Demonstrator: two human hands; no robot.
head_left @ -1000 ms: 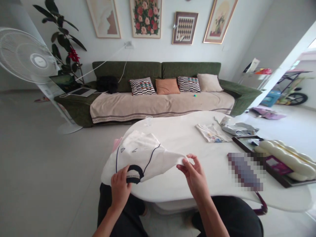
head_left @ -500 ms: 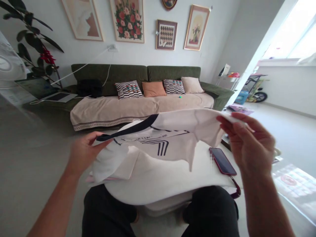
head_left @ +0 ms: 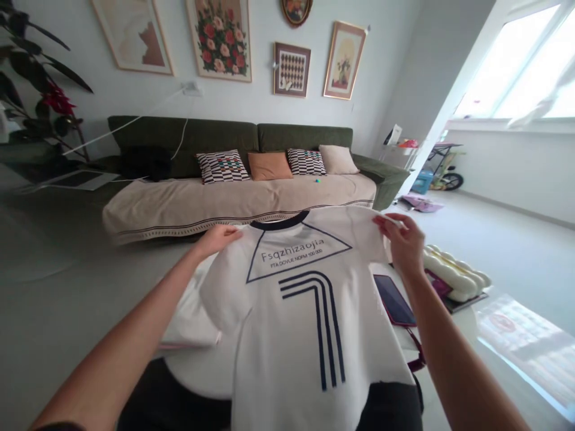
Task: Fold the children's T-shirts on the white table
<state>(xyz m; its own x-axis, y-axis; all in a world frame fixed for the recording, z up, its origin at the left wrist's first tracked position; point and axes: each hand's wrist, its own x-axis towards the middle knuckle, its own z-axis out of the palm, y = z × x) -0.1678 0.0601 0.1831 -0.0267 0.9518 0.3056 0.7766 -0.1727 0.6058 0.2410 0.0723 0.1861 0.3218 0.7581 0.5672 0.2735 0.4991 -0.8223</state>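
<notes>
A white T-shirt (head_left: 300, 323) with a black collar, printed lettering and a large striped 7 hangs spread out between my hands. My left hand (head_left: 220, 239) pinches it at the shoulder on the left. My right hand (head_left: 402, 239) is closed on the fabric at the other shoulder, near the sleeve. The lower part of the shirt falls over the white table and toward my lap. Under the left side lies a folded white cloth (head_left: 191, 317), partly covered. A phone (head_left: 395, 299) with a dark red strap rests on the table beside the shirt, near my right forearm.
A cream bumpy object (head_left: 456, 272) sits on the table at the right. Across the room stands a green sofa (head_left: 188, 140) with several cushions and a beige cover. A laptop (head_left: 83, 179) is at its left end. Toys stand on the floor by the window.
The T-shirt has gone from bunched and tilted to spread out, its printed side facing me. My left hand has moved from the collar to the shoulder, and my right hand slightly inward.
</notes>
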